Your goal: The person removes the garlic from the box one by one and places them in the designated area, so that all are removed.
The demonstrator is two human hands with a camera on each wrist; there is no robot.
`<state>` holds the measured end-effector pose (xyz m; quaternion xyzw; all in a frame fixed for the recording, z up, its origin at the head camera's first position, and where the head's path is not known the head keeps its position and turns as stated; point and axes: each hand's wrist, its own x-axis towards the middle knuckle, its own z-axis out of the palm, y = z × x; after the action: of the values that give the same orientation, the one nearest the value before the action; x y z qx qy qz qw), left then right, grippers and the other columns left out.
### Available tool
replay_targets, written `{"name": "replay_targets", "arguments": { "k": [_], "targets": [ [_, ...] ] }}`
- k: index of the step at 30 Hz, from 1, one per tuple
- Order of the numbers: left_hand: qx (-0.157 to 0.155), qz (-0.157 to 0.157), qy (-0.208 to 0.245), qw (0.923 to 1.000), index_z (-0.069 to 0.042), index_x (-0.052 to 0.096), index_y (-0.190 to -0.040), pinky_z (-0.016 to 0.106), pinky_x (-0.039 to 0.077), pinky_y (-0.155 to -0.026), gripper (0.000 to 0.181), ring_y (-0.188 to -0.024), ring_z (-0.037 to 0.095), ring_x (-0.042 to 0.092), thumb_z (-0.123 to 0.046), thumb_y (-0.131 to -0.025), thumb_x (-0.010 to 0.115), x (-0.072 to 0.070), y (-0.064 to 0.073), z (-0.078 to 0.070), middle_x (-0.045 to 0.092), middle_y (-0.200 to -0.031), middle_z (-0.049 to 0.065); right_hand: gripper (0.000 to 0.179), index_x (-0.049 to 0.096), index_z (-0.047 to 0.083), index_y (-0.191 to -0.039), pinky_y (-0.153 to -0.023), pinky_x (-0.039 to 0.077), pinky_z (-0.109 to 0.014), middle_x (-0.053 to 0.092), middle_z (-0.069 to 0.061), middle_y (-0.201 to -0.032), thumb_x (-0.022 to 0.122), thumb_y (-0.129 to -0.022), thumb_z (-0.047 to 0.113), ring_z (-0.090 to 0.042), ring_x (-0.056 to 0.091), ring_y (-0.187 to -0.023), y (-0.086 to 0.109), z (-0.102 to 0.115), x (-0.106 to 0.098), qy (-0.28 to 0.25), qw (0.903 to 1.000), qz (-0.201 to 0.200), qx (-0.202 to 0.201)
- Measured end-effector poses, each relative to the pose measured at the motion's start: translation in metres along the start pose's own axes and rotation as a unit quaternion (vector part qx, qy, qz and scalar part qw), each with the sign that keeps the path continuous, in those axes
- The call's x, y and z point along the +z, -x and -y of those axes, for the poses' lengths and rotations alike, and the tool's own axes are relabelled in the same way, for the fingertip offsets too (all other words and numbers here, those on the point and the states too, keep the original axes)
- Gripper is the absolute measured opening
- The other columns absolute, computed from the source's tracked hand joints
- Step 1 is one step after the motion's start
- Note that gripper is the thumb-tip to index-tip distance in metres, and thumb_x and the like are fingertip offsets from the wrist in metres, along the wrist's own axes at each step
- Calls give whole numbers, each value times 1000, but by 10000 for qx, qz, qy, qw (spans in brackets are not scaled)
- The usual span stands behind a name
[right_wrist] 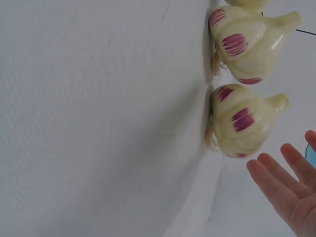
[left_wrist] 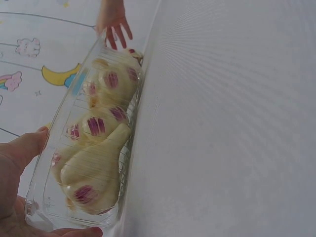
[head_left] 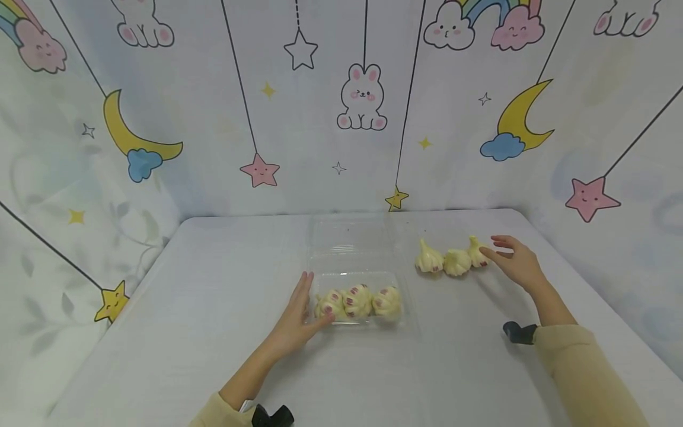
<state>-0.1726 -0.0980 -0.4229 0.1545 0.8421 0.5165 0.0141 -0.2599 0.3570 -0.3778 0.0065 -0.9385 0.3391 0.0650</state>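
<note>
A clear plastic clamshell box sits on the table with its lid folded back. Inside, three garlic bulbs with purple patches lie in a row. My left hand touches the left end of the box, its thumb along the near side and its fingers stretched along the left side. To the right of the box, three more garlic bulbs stand side by side. My right hand, fingers spread, is beside the rightmost garlic bulb. In the right wrist view, a small gap separates fingertips and bulb.
White cloth covers the table. A patterned curtain with moons, stars and rabbits rises behind it and along both sides. Dark wrist-camera mounts jut out at both sleeves.
</note>
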Motion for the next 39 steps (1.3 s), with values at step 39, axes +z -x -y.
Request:
{"name": "replay_targets", "arguments": {
  "k": [39],
  "targets": [
    [-7, 15, 114, 9999, -6, 7, -147, 51, 35, -98, 90, -130, 45, 23, -27, -84, 67, 0, -2, 2, -3, -152, 16, 62, 42, 4, -132, -81, 48, -55, 45, -22, -132, 58, -87, 43, -41, 47, -116, 22, 79, 25, -342, 9964, 155, -762]
  ]
}}
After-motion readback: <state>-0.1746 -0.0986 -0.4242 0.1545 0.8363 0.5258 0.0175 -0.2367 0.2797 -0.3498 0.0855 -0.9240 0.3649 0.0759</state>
